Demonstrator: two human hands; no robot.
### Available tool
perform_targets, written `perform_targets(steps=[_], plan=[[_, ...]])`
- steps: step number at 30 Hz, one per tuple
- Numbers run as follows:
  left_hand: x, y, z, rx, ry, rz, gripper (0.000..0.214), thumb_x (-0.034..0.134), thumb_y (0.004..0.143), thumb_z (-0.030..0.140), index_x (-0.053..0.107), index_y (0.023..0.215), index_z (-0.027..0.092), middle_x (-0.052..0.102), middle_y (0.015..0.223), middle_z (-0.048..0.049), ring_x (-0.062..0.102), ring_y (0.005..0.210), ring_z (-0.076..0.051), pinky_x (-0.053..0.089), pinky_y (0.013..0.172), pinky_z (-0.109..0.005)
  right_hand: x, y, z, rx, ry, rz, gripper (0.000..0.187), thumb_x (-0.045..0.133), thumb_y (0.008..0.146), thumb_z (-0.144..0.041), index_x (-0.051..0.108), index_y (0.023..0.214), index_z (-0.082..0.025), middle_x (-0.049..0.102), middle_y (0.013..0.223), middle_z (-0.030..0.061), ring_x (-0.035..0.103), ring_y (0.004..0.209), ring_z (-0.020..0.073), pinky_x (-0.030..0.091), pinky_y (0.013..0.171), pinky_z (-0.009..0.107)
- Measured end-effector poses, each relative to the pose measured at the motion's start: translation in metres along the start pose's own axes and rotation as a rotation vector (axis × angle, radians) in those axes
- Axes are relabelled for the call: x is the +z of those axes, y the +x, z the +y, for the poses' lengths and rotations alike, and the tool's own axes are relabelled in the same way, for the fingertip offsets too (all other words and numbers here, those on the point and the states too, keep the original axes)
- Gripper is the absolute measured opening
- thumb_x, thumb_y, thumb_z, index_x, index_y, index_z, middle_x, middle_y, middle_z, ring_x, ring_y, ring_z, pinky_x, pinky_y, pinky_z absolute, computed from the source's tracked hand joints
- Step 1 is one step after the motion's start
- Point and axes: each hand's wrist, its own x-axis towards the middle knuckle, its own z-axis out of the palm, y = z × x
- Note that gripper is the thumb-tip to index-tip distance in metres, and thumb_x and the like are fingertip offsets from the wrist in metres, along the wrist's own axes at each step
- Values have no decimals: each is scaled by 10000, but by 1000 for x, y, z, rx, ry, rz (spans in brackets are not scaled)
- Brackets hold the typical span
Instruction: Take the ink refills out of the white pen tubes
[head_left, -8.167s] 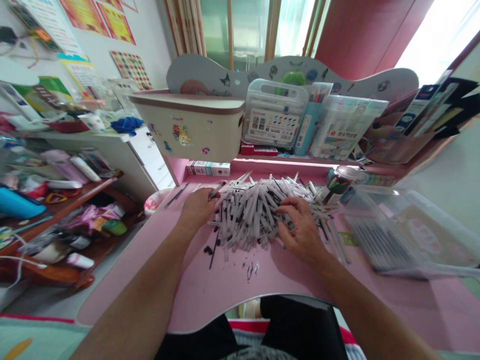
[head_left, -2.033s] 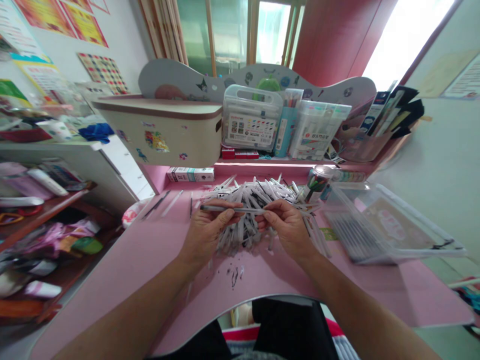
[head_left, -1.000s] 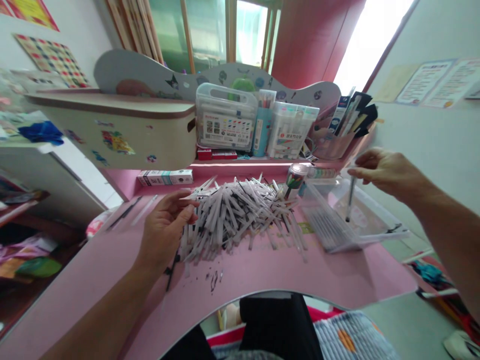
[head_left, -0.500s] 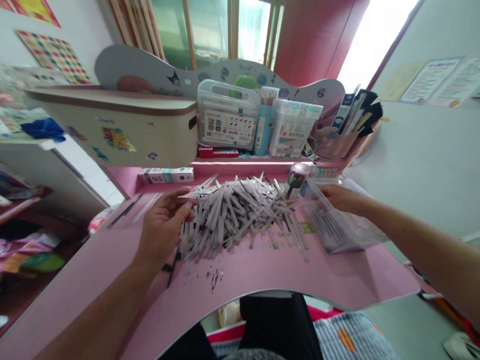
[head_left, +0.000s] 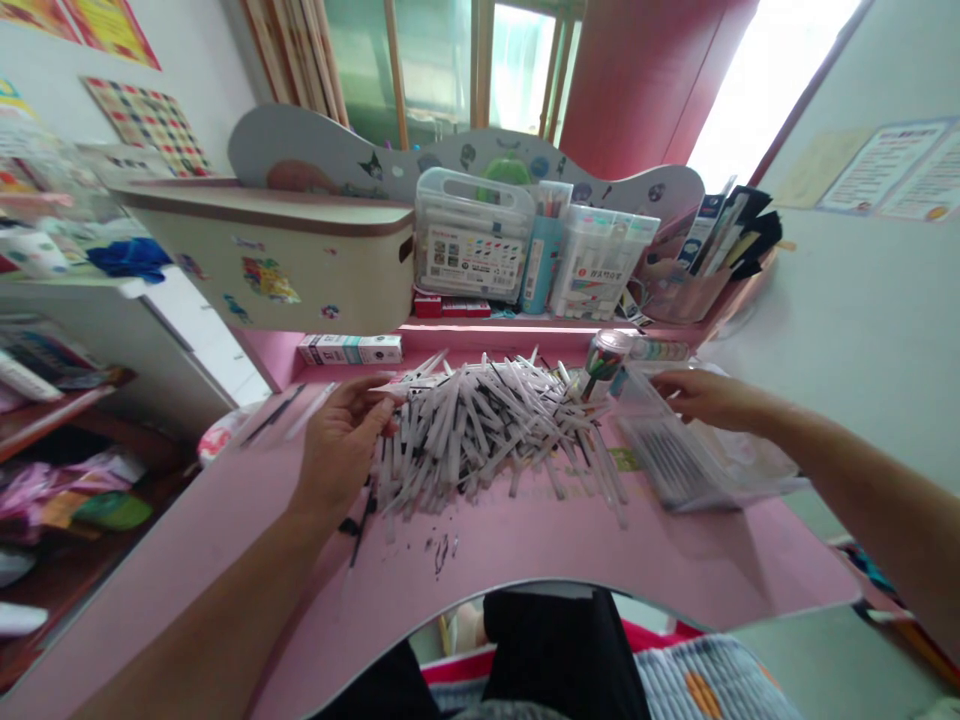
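Note:
A large heap of whitish plastic pen tubes (head_left: pixel 457 425), with dark pieces among them, lies on the pink desk (head_left: pixel 570 550). My left hand (head_left: pixel 349 430) is at the heap's left edge, thumb and fingers closed around what looks like a pale tube; its far end merges with the heap. On the right, a clear plastic box (head_left: pixel 679 465) holds a layer of thin sticks lying side by side. My right hand (head_left: pixel 697 395) is over the box's far part, fingers bent and a little apart, with nothing visible in them.
A jar of coloured pens (head_left: pixel 606 358) stands between heap and box. Dark bits (head_left: pixel 442 550) and a thin black stick (head_left: pixel 364 525) lie in front. Behind are a long carton (head_left: pixel 351 349), a marker case (head_left: pixel 472 245), a second marker box (head_left: pixel 600 265) and a pen holder (head_left: pixel 686 290).
The view has shifted slightly, so everything sits a little further right. My right hand has lifted slightly at the box, its fingers now more visible. My left hand stays at the heap.

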Motion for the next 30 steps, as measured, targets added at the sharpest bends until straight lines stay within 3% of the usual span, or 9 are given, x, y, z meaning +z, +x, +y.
perform_targets(steps=[2,3,4,6,11,14,16,24,30], plan=[[0,1,-1,8,-10,2,294,720,774,263,647,1048,184,707,855,-10,582,604,-95,476,602,-221,-13,-4,-19,9,-172,-18,186,723,642,-62,751,784,-180,711,674,33,580,512,140,439,500,254],[0,1,-2,9,-10,2,305,722,768,272,645,1049,182,706,854,-12,581,602,-95,477,599,-220,-16,-8,-32,-43,-251,66,171,707,712,-116,755,860,-187,725,735,47,587,550,149,441,543,277],[0,1,-2,9,-5,3,313,722,765,279,644,1051,180,704,852,-13,580,599,-96,478,595,-219,-15,-14,-47,-113,-281,170,157,708,748,-166,751,897,-191,722,751,54,595,582,162,442,578,297],[1,1,-2,4,8,1,320,719,760,285,643,1050,175,701,847,-17,576,593,-98,477,584,-218,1,-30,-81,-259,-227,204,145,676,815,-228,725,950,-208,704,765,42,595,615,162,445,613,302],[2,1,1,-11,33,28,298,713,751,278,647,1019,165,688,823,-15,565,590,-103,459,565,-216,104,-60,-145,-553,-219,-238,65,607,873,-145,660,857,-178,641,871,48,586,748,156,423,655,273],[3,0,0,-12,33,16,292,720,747,288,655,1003,163,690,818,-19,571,590,-109,461,570,-226,157,-61,-158,-652,-349,-305,96,587,884,-97,647,881,-171,619,893,57,561,781,169,387,648,278],[3,0,0,-17,39,9,282,718,752,294,659,997,165,697,824,-25,580,595,-113,472,580,-235,176,-58,-162,-701,-380,-312,93,586,899,-109,645,910,-180,608,892,54,546,792,173,375,649,277],[3,-1,2,27,14,-5,226,709,769,269,665,966,168,693,838,-33,622,694,-137,510,599,-236,190,-50,-162,-812,-396,-306,87,607,909,-162,665,847,-176,606,866,58,541,790,186,402,673,301],[1,-1,-2,67,89,-66,165,677,790,219,687,951,184,708,862,-24,592,627,-118,497,604,-244,179,-50,-155,-841,-142,-126,165,514,940,-142,670,911,-187,612,857,67,556,812,186,459,711,310]])
